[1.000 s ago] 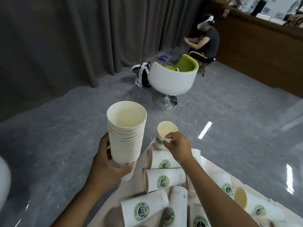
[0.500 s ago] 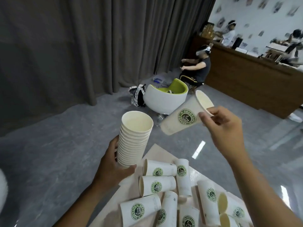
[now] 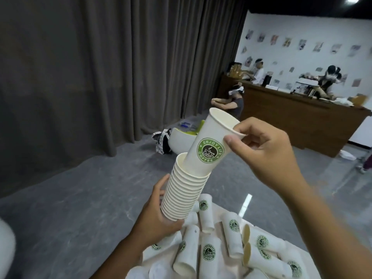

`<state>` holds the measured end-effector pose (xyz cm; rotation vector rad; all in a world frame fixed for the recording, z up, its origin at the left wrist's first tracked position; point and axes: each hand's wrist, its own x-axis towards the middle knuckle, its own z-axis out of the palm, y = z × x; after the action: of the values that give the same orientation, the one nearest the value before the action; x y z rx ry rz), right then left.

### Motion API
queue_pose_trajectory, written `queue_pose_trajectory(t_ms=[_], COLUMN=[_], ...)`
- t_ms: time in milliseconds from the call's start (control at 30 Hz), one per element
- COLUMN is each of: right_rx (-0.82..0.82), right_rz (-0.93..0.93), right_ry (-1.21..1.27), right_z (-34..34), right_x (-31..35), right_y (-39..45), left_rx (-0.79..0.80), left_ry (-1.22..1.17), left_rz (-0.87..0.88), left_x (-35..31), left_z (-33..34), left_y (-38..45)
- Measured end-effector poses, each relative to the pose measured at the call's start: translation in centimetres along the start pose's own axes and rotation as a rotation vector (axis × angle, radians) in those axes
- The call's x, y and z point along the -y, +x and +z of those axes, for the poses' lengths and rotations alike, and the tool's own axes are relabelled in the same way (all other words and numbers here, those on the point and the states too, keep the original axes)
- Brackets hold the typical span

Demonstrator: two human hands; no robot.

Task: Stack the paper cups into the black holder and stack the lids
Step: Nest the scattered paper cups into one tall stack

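Observation:
My left hand grips a tall stack of nested white paper cups near its base, held tilted above the table. My right hand pinches the rim of a single cup with a green coffee logo. That cup's bottom sits inside the mouth of the stack's top cup, leaning to the right. Several loose cups lie on their sides on the pale table below. No black holder or lids are in view.
A white and green swivel chair stands on the grey floor behind the stack, with a bag beside it. A dark curtain hangs at the left. A wooden counter with people at it is at the far right.
My right hand lifted one cup off the table, swung it up and left, and lowered its base into the top of the stack. The stack in my left hand rose slightly.

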<state>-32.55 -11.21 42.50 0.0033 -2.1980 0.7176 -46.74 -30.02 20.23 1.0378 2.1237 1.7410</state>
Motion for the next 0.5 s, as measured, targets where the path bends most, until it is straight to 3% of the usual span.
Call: queue_pose_trajectory(t_ms=[233,500], right_rx=[0.118,-0.079], right_rz=[-0.046,-0.065], right_ry=[-0.066,0.044], right_z=[-0.7,-0.8], right_x=[0.1,-0.5], right_y=[-7.1,-15.0], left_rx=[0.002,-0.009], left_ry=[-0.034,-0.047], left_rz=[0.049,0.023], left_x=[-5.5,-7.3], left_z=[4.8,7.9], left_y=[-6.2,-12.2])
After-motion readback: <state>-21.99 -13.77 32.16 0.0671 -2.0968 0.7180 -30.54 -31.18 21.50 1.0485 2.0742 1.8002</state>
